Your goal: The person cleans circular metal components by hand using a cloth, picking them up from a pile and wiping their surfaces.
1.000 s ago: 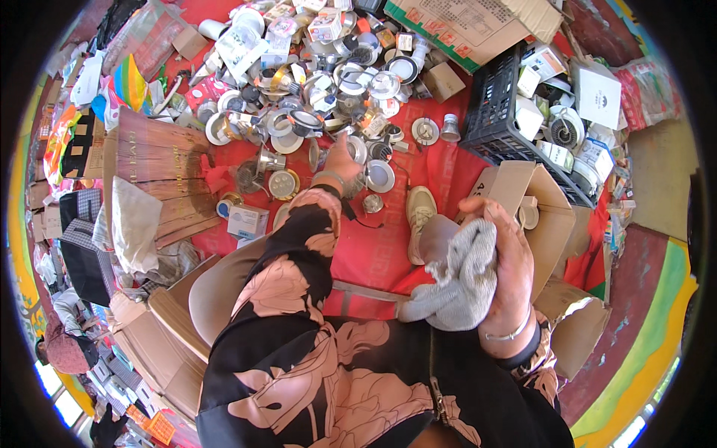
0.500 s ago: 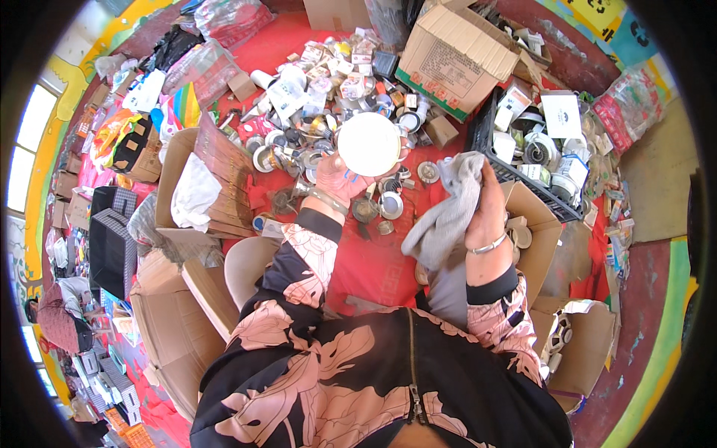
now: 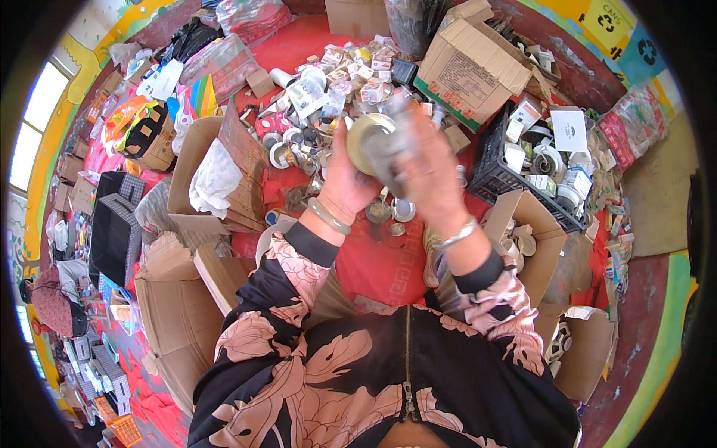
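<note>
My left hand is closed around a round lamp fitting with a pale yellowish rim, held up in front of me. A grey cloth is pressed against the fitting's open face by my right hand. Motion smears the right fingers and the cloth, but the cloth stays bunched in them. Below and beyond both hands, a heap of lamp fittings and small boxes spreads over the red sheet.
On the right stand a black crate of fittings and an open carton holding white cup-shaped parts. A large carton leans behind the heap. Left of me are more open cartons, one with white cloth. A person bends at the far left.
My right hand has brought the grey cloth up and left onto the fitting. My left hand has turned the fitting, so its bright white face no longer shows and its rimmed side does.
</note>
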{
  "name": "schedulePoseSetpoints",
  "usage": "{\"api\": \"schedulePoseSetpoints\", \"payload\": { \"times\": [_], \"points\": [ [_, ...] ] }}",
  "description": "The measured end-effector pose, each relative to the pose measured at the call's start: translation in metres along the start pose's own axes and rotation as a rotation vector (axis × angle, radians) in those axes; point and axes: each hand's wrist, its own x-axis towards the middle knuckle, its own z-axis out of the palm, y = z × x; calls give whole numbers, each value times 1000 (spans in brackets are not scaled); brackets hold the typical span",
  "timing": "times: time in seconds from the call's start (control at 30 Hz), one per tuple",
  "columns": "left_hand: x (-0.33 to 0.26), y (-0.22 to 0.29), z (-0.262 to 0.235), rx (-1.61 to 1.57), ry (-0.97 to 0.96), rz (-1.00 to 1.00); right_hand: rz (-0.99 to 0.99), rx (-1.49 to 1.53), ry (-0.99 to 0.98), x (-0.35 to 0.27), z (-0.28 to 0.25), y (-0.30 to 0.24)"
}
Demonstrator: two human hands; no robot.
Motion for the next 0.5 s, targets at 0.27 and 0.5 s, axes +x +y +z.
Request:
{"api": "schedulePoseSetpoints", "payload": {
  "times": [0.27, 0.5],
  "points": [
    [-4, -10, -28, 95, 9, 30, -183, -319, -159, 17, 54, 33],
    [-2, 10, -28, 119, 25, 134, 29, -184, -45, 12, 63, 58]
  ]
}}
